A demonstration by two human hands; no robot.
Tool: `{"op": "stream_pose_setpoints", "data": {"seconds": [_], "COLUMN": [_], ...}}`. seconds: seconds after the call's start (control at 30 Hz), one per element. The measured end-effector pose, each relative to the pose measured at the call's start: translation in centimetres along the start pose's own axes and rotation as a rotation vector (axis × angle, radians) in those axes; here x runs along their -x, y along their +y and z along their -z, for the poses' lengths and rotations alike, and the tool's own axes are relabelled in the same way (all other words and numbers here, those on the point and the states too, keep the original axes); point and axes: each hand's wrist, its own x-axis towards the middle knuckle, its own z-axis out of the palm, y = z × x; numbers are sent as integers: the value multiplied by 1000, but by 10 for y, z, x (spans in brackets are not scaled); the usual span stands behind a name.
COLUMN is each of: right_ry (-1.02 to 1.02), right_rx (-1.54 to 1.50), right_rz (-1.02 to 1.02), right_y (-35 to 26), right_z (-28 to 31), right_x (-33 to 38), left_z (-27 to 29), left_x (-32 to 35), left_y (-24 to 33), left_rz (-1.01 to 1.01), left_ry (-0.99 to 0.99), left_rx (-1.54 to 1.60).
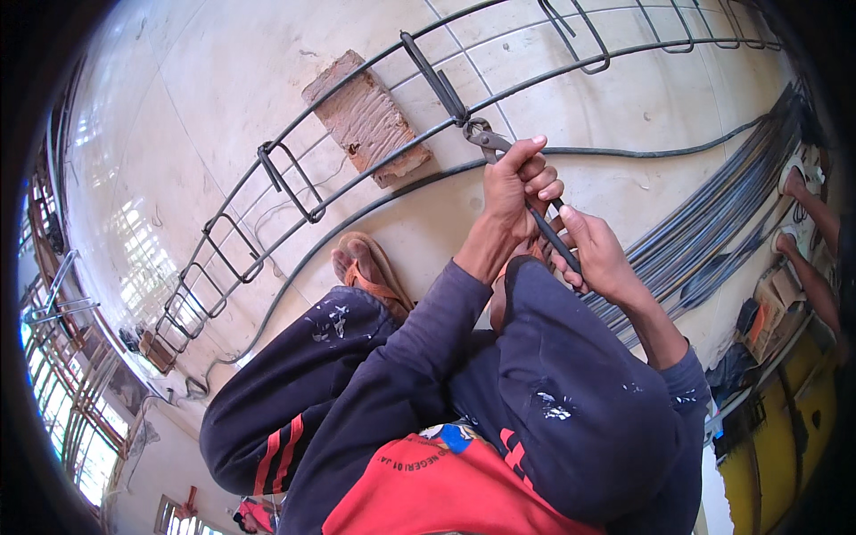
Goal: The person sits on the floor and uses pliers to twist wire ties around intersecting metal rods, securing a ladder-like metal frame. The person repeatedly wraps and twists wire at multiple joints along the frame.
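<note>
A pair of tying pincers (486,136) has its jaws at a rebar cage, where a dark stirrup (432,76) meets the near long bar (385,160). My left hand (519,189) is wrapped round the handles just below the jaws, thumb pointing up. Lower down, my right hand (596,254) grips the end of a handle. Whether the jaws hold tie wire is too small to tell. Under the cage lies a rough reddish brick (370,120), with both long bars passing over it. More rectangular stirrups (234,241) hang along the cage to the left.
A dark loose rod (660,153) curves across the tiled floor between the cage and my sandalled foot (370,267). At right lies a bundle of long steel bars (722,214). Another person's legs (813,285) show beyond it, near a cardboard box (774,308).
</note>
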Motion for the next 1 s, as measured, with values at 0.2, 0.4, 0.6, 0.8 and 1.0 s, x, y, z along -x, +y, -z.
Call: {"op": "stream_pose_setpoints", "data": {"seconds": [0.2,0.4,0.6,0.8,1.0], "right_ry": [128,620,853,797,681], "right_rx": [141,1040,1228,1177,1193], "right_rz": [115,667,681,662,663], "right_y": [2,20,33,45,48], "right_z": [-7,-27,-39,-35,-27], "right_x": [0,7,-5,-11,-13], "left_z": [8,4,3,43,104], "left_x": [-2,-2,-4,4,-10], "left_y": [0,2,1,18,41], "left_rz": [33,22,-15,36,-144], "left_ry": [-59,3,26,-350,-218], "left_rx": [86,-49,-100,-248,-141]}}
